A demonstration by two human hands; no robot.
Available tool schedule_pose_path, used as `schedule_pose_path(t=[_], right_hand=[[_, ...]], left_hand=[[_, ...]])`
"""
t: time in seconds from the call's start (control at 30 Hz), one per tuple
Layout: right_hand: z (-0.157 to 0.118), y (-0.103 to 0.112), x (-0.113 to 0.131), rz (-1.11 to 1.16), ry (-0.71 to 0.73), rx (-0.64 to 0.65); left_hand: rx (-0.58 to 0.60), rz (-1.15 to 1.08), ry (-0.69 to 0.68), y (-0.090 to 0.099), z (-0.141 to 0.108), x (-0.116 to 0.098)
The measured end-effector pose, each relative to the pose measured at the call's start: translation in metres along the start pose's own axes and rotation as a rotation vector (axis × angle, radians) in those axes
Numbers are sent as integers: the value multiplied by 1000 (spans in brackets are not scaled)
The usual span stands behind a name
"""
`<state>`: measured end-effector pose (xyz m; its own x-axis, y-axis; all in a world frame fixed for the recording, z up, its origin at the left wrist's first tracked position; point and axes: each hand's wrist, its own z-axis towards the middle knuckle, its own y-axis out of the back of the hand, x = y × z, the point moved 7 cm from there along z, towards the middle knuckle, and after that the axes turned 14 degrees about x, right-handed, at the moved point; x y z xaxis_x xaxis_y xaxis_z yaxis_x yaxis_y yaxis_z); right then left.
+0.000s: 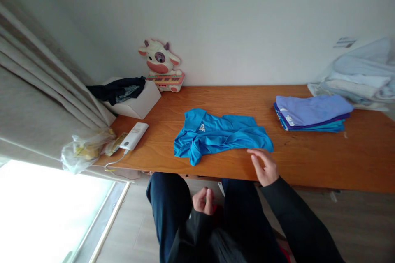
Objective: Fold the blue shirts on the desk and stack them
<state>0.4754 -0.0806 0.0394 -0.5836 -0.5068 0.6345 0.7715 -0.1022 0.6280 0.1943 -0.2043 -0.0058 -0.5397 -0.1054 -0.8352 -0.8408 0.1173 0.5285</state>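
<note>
head view: a blue garment [224, 129] lies on the wooden table [234, 98] at the centre of the frame, rumpled, its lower edge bunched in folds, with a small white mark [202, 128] on its left part. the right hand [266, 166], right of centre and in the lower half, is at the garment's lower right edge, thumb and forefinger parted by a narrow gap, nothing seen between them; contact with the cloth cannot be confirmed. the left hand [203, 200], lower centre, is curled into a loose fist above the lap, apart from the table; whether it encloses anything cannot be told. at the right of the frame lies a stack of folded garments [314, 111], lavender uppermost, purple and blue beneath. behind it, upper right, pale fabric in clear plastic [361, 76] is noted. at upper left, a cow toy [160, 65] stands by the wall beside a white box [145, 100] topped with dark cloth [123, 90]. at left, a white device [134, 136] with a cable [115, 162] lies near a plastic bag [82, 152] with yellowish contents.
</note>
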Motion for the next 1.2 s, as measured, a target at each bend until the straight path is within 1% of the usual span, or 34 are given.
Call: schedule_pose_path(t=[0.03, 0.1, 0.13, 0.17, 0.2, 0.23, 0.3, 0.37, 0.4, 0.43, 0.47, 0.57, 0.63, 0.67, 0.73, 0.83, 0.9, 0.97, 1.03, 1.07, 1.1, 1.13, 1.2], right_hand=[[6, 14, -13, -43, -24, -30], [24, 34, -44, -139, -70, -20], [33, 40, -62, -196, -99, -5], [42, 44, -79, -256, -141, 9], [50, 47, -97, -316, -201, 24], [56, 47, -114, -364, -273, 42], [63, 44, -143, -391, -411, 106], [63, 39, -161, -314, -486, 172], [62, 39, -164, -255, -491, 178], [60, 40, -165, -194, -480, 152], [58, 45, -164, -135, -459, 98], [47, 64, -159, 88, -378, -98], [40, 72, -157, 270, -355, -143], [37, 76, -155, 331, -356, -139], [30, 84, -147, 374, -361, -122], [16, 96, -126, 371, -336, -100], [4, 101, -112, 378, -320, -47], [-10, 100, -102, 336, -313, 79], [-27, 92, -97, 238, -281, 277], [-35, 87, -96, 172, -255, 367], [-44, 83, -97, 106, -228, 432], [-52, 80, -98, 40, -206, 463], [-63, 77, -99, -74, -181, 442]], left_hand=[[-77, -29, -37, 13, 4, 2], [-260, 12, -83, 47, 17, 0], [-327, 108, -79, 63, 27, -3], [-364, 216, -59, 76, 40, -8], [-368, 309, -28, 86, 55, -11], [-341, 379, 10, 93, 69, -11], [-243, 456, 73, 101, 95, -7], [-179, 432, 81, 106, 109, 3], [-187, 386, 69, 110, 112, 9], [-220, 318, 55, 116, 112, 15], [-270, 220, 41, 123, 110, 22], [-411, -211, -31, 142, 101, 42], [-459, -428, -125, 151, 95, 46], [-479, -463, -181, 157, 91, 44], [-512, -397, -300, 168, 81, 33], [-543, -169, -473, 181, 58, 16], [-589, -20, -551, 186, 41, 14], [-667, 79, -595, 185, 24, 22], [-740, 89, -581, 178, 12, 37], [-740, 52, -540, 171, 10, 47], [-706, 3, -477, 163, 10, 57], [-653, -31, -395, 154, 12, 65], [-537, 9, -235, 137, 15, 75]])
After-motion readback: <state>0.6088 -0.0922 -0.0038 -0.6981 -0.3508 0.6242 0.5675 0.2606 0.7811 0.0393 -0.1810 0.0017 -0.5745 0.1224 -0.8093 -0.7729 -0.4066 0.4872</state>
